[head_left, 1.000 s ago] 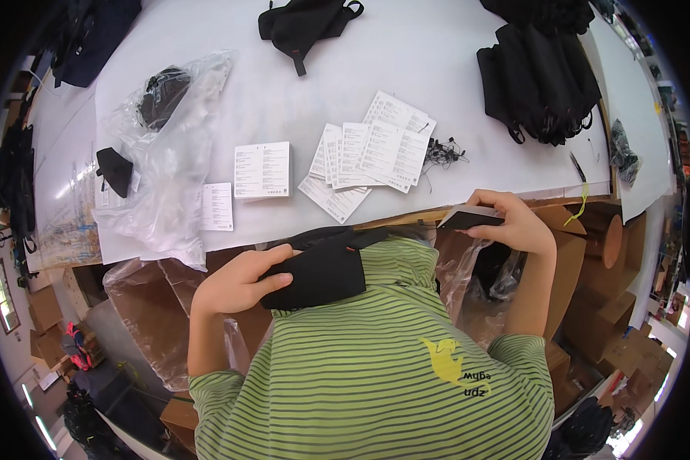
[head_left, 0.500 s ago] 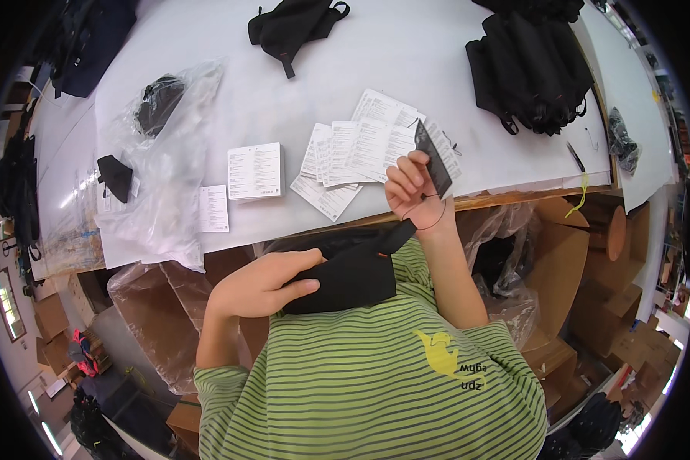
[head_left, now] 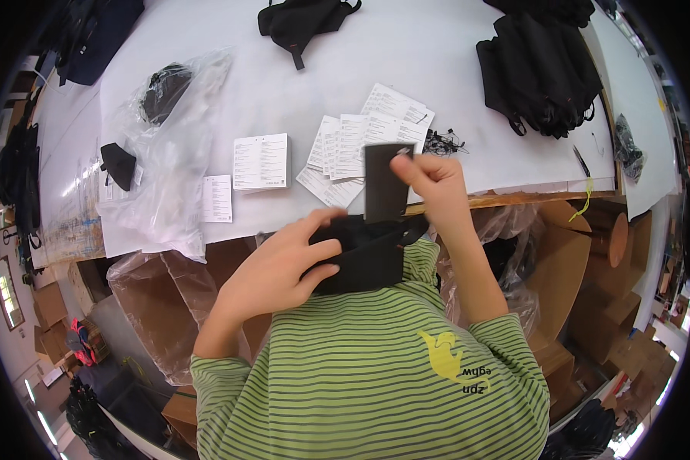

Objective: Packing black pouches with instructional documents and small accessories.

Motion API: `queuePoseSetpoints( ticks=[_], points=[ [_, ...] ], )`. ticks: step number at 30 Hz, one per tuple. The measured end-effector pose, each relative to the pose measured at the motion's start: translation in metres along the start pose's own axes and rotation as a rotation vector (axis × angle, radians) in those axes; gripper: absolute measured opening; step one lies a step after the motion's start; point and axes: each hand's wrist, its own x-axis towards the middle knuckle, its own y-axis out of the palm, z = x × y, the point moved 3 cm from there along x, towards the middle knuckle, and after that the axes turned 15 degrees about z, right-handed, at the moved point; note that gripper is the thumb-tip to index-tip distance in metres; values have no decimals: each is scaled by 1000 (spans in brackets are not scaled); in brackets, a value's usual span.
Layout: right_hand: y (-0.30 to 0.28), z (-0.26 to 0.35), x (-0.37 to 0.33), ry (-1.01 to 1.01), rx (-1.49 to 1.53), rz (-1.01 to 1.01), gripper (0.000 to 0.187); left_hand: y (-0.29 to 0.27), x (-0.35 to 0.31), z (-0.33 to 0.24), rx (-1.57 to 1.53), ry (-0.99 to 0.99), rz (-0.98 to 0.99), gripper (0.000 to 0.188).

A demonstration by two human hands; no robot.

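A small black fabric bag is held against my striped shirt at the table's front edge, its mouth upward. My left hand grips the bag's left side, the fingertips partly hidden at the opening. Above the bag's right side, my right hand pinches a dark rectangular hang tag between thumb and curled fingers. The tag hangs upright, its lower edge close to the bag's mouth. Just beyond it, several white printed cards lie fanned out on the table.
A neat stack of white cards sits left of the fan. Small black cords lie to the right. Clear plastic covers the table's left part. Black bags are heaped at right, near a pen-like tool. Cardboard boxes stand below the edge.
The dark tag has swung from the right to above the bag and turned its broad side toward view. My right hand has turned over, and my left fingers have shifted toward the bag's mouth.
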Motion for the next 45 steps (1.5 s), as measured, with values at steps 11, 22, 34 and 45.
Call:
queuePoseSetpoints(
  ticks=[11, 22, 34, 45],
  points=[
    [39, 18, -17, 233, -698, 524, 30, 14, 3, 22, 188, -86, 82, 17],
    [40, 19, -22, 161, -740, 618, 30, -110, -156, 239, 289, -683, -1188, 14],
    [47, 21, -18, 174, -747, 585, 27, -131, -109, 330, 673, -801, -668, 59],
    [44, 15, -20, 99, -719, 580, 27, -134, -132, 342, 492, -1042, -572, 46]
  ],
)
